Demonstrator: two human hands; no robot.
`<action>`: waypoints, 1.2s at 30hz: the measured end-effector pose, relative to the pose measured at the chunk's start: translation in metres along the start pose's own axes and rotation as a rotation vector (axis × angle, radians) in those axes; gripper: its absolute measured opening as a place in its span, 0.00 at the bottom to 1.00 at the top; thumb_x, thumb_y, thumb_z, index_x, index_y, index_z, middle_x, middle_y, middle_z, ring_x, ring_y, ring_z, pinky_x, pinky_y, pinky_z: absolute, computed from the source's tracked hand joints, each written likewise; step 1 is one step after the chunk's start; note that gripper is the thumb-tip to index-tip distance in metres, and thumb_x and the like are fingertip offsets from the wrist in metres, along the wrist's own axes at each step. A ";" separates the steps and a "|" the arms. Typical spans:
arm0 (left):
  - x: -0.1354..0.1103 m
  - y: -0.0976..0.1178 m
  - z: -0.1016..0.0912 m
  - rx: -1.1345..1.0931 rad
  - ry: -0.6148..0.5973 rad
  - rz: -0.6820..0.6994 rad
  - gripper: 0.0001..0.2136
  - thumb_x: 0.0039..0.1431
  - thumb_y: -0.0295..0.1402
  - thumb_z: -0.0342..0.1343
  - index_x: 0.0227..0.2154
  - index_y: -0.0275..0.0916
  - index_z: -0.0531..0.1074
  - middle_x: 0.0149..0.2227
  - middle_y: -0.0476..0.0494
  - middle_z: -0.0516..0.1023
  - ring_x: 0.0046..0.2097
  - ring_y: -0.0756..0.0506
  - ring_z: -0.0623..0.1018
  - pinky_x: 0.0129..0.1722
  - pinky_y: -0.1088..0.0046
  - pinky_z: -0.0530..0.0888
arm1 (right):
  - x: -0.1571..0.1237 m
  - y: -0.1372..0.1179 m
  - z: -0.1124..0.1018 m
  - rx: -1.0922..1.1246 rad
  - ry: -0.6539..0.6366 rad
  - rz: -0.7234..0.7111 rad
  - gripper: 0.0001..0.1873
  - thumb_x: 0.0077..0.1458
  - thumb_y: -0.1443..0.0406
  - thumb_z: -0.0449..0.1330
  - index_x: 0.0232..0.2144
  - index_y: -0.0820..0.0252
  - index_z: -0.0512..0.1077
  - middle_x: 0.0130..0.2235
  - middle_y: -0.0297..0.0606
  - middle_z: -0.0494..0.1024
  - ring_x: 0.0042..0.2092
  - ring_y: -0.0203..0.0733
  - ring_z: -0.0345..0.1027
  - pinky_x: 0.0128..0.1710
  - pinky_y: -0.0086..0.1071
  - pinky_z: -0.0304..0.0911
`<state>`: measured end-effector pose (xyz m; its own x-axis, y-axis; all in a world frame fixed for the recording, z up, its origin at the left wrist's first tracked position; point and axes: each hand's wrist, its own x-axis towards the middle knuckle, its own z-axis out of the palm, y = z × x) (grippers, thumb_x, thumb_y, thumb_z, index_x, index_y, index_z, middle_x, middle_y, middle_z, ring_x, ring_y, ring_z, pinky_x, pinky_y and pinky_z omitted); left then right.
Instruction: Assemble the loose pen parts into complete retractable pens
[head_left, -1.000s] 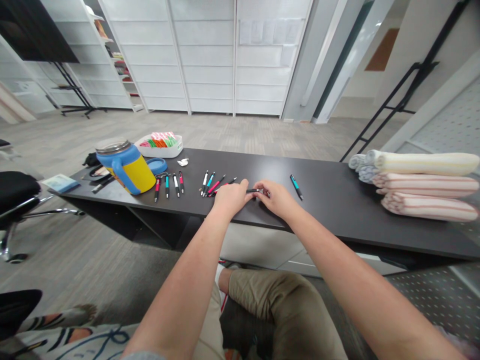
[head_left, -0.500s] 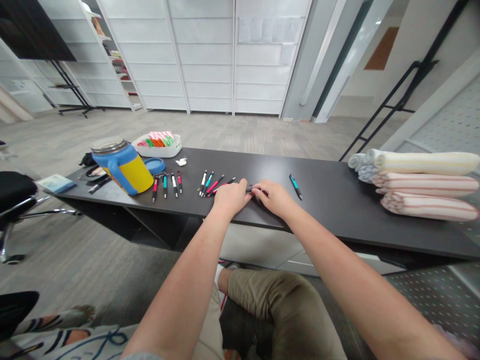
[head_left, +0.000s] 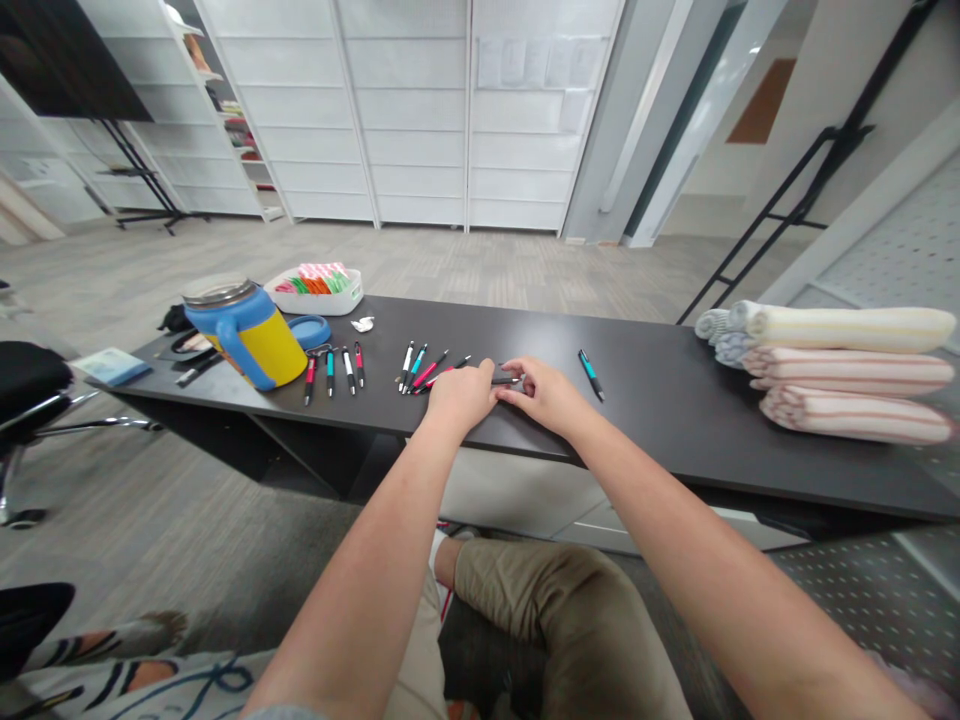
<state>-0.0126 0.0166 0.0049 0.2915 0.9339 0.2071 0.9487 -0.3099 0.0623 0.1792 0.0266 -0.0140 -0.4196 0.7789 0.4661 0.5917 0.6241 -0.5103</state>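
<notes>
A pen with a black end lies level just above the dark table, its far part hidden in my left hand. The fingers of that hand are closed round it. My right hand is around the pen's exposed tip, thumb and fingers parted with a gap. Left of my hands lies a bunch of pens, white, teal and red with black grips. A single teal and black pen rests to the right of my right hand.
Farther left stand a row of pens, a blue and yellow mug, a blue lid and a white basket of colourful packets. A crumpled tissue is near the basket. Rolled striped towels are stacked at right.
My right thumb and fingers have parted from the pen's tip, which now shows between them. My left hand has stayed in place on the pen.
</notes>
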 end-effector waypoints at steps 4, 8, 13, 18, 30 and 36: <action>0.000 0.000 0.001 0.003 -0.006 0.002 0.16 0.70 0.45 0.52 0.51 0.39 0.71 0.41 0.33 0.82 0.45 0.31 0.83 0.43 0.58 0.76 | 0.000 0.001 0.001 -0.022 -0.022 -0.042 0.08 0.68 0.63 0.58 0.42 0.57 0.76 0.39 0.41 0.81 0.39 0.43 0.73 0.42 0.36 0.66; 0.000 0.000 0.001 -0.001 -0.008 0.000 0.17 0.69 0.45 0.54 0.51 0.39 0.72 0.41 0.33 0.82 0.46 0.31 0.83 0.44 0.58 0.76 | 0.000 0.002 0.001 0.001 -0.017 0.030 0.13 0.63 0.59 0.64 0.48 0.57 0.74 0.38 0.39 0.81 0.33 0.40 0.71 0.37 0.34 0.66; 0.001 -0.001 0.002 -0.014 -0.007 -0.006 0.17 0.71 0.46 0.51 0.50 0.39 0.72 0.41 0.33 0.82 0.45 0.32 0.84 0.44 0.59 0.76 | 0.001 -0.002 0.000 -0.010 -0.055 -0.010 0.10 0.69 0.61 0.55 0.42 0.56 0.76 0.39 0.40 0.83 0.40 0.44 0.75 0.43 0.36 0.67; 0.001 -0.003 0.004 -0.008 0.029 0.000 0.17 0.71 0.48 0.50 0.47 0.40 0.73 0.40 0.35 0.83 0.45 0.33 0.84 0.44 0.60 0.75 | -0.002 -0.003 -0.006 -0.020 0.014 0.028 0.09 0.67 0.62 0.57 0.40 0.56 0.76 0.35 0.37 0.81 0.35 0.41 0.73 0.37 0.34 0.65; 0.001 -0.007 0.003 -0.014 0.055 0.003 0.24 0.72 0.55 0.42 0.45 0.41 0.73 0.38 0.37 0.83 0.42 0.35 0.84 0.40 0.63 0.74 | -0.003 0.007 -0.011 -0.014 0.201 0.257 0.05 0.61 0.63 0.56 0.36 0.55 0.72 0.28 0.33 0.75 0.29 0.41 0.67 0.31 0.34 0.58; 0.002 -0.006 0.004 -0.024 0.051 0.000 0.25 0.72 0.56 0.41 0.45 0.41 0.73 0.37 0.38 0.83 0.42 0.35 0.84 0.40 0.65 0.73 | -0.002 0.009 -0.012 0.017 0.193 0.361 0.07 0.61 0.61 0.54 0.35 0.54 0.71 0.27 0.31 0.73 0.30 0.42 0.66 0.32 0.33 0.56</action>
<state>-0.0178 0.0208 0.0013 0.2848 0.9237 0.2562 0.9453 -0.3150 0.0850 0.1936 0.0304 -0.0111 -0.0494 0.9230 0.3815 0.6652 0.3153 -0.6768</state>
